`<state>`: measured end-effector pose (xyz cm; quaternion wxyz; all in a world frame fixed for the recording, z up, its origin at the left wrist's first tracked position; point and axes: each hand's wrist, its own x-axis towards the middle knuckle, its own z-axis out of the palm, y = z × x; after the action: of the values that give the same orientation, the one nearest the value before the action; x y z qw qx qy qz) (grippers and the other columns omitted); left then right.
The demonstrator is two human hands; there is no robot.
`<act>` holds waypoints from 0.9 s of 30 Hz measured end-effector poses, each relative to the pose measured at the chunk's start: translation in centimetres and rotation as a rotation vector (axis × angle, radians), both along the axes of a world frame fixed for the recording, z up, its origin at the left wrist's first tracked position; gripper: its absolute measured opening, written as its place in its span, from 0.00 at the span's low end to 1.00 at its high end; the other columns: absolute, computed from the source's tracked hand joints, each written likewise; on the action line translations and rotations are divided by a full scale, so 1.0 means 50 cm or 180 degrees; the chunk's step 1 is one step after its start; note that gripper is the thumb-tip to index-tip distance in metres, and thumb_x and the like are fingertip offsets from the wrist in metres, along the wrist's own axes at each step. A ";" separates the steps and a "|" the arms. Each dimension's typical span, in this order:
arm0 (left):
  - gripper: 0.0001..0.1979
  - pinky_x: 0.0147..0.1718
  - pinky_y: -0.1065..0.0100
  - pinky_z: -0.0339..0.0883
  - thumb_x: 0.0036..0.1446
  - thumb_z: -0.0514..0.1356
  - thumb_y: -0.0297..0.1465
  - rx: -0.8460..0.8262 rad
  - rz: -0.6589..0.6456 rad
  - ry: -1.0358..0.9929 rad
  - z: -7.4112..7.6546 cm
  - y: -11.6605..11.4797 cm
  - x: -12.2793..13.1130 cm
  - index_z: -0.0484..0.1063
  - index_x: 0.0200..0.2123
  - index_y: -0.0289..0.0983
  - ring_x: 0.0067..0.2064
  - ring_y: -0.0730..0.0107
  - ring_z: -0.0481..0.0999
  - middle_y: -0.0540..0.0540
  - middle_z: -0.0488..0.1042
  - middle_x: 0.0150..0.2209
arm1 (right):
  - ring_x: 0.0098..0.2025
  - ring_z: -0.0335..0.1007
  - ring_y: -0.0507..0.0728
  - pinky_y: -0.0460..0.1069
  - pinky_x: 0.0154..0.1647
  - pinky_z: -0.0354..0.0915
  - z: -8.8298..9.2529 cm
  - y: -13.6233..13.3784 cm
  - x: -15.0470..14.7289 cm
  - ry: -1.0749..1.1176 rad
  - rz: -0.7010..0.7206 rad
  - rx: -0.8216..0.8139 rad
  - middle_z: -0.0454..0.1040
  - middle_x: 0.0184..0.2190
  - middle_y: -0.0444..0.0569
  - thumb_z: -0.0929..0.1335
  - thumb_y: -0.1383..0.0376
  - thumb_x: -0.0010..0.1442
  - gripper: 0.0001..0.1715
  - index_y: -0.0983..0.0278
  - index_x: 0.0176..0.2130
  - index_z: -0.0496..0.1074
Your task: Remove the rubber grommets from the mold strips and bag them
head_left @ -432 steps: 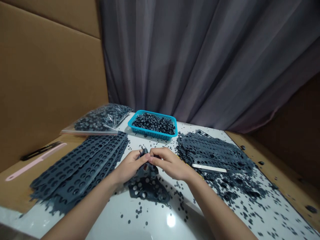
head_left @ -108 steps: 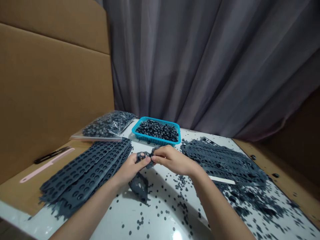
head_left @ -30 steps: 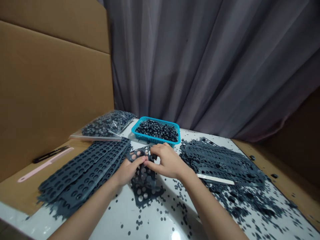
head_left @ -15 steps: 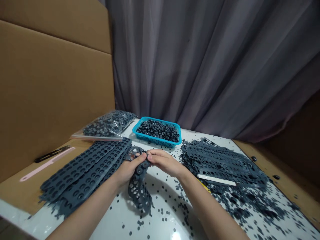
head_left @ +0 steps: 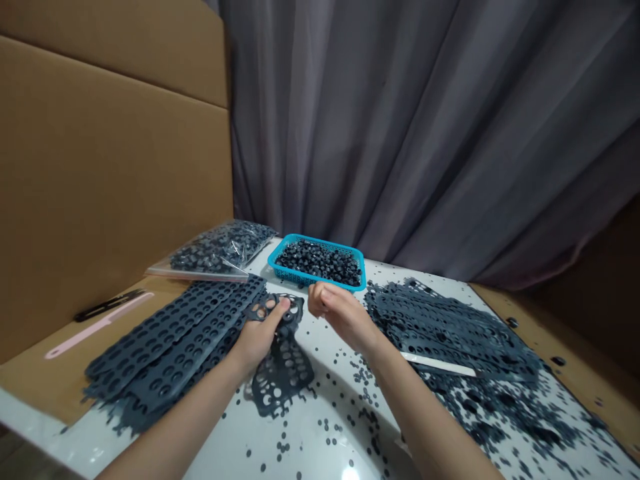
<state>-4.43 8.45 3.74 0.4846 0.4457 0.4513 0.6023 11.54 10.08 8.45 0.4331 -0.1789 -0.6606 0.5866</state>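
Observation:
My left hand (head_left: 260, 339) grips the top of a dark grey rubber strip (head_left: 286, 373) full of round holes, thumb pressed on its near face. The strip's lower end hangs toward the white table. To the right, apart from the strip, my right hand (head_left: 345, 317) has its fingers curled together; whatever they hold, if anything, is hidden. Just beyond that hand stands a blue plastic basket (head_left: 289, 273) filled with small dark rubber pieces. Left of my left hand lie stacked grey rubber strips (head_left: 175, 353) with rows of round bumps or recesses.
A clear zip bag (head_left: 220, 250) of dark pieces lies at the back left. Near it are a pink-handled tool (head_left: 100, 327) and black tweezers (head_left: 107, 305). At right, perforated strips (head_left: 450, 327) are piled under a white stick-like tool (head_left: 440, 364). Small dark discs litter the white table (head_left: 225, 453).
My right hand has come away from the strip, moving up and right toward the basket. My left hand keeps its hold, and the strip's hanging end has swung and spread out.

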 end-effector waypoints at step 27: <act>0.27 0.15 0.74 0.50 0.39 0.66 0.47 -0.0386 -0.0714 -0.0949 0.021 -0.009 -0.011 0.53 0.13 0.38 0.14 0.82 0.51 0.58 0.50 0.12 | 0.21 0.43 0.50 0.48 0.24 0.53 -0.053 -0.002 -0.051 0.0234 -0.0020 -0.0782 0.46 0.20 0.39 0.59 0.51 0.57 0.22 0.60 0.22 0.46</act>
<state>-4.96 7.99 4.77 0.6362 0.3690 0.3575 0.5755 8.99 9.96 5.82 0.4336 -0.2111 -0.5669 0.6679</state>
